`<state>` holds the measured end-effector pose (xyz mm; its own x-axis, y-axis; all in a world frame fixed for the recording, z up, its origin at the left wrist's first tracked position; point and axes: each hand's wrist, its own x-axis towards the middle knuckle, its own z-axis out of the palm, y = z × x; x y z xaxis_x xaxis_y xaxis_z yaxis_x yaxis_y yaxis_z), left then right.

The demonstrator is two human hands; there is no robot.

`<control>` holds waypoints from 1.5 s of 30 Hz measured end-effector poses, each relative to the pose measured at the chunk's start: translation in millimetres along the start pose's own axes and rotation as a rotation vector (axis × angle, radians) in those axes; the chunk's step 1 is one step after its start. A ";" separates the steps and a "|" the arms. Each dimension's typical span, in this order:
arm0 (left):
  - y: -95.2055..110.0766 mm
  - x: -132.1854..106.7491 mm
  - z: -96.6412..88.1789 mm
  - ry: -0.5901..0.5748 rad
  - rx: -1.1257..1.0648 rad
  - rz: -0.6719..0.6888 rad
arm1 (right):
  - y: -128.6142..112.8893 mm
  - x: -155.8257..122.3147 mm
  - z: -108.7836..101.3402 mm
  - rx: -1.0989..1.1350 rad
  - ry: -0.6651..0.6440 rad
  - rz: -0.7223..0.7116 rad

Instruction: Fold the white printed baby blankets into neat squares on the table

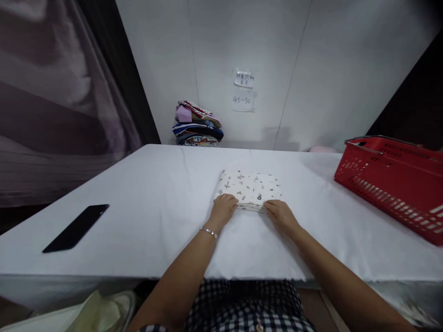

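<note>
A white cloth [247, 186] with small scattered prints lies folded into a flat rectangle on the white-covered table [166, 184]. Its near edge shows several stacked layers. At the near left corner, my left hand [224, 210] grips the cloth with bent fingers; a silver bracelet is around that wrist. My right hand [281, 215] holds the near right corner, its fingertips on top and the thumb side by the layered edge. Whether the cloth is a garment, I cannot tell.
A red plastic basket [391, 180] stands at the right. Toward the left lies a black phone-like slab [76, 228]. Behind the table's far edge rises a stack of folded fabrics [198, 127] against the wall, near two paper notes [243, 99]. A curtain [62, 92] hangs at left.
</note>
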<state>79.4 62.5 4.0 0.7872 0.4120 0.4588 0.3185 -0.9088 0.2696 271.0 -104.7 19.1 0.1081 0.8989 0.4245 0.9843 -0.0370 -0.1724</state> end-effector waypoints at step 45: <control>-2.4 -1.0 2.3 0.052 -0.069 0.047 | 53.3 8.3 -33.4 0.669 -0.326 1.017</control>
<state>79.1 64.1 1.0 0.7712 0.3737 0.5154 0.2437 -0.9212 0.3032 329.0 -113.8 43.1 0.6413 0.6630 -0.3862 0.2029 -0.6320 -0.7480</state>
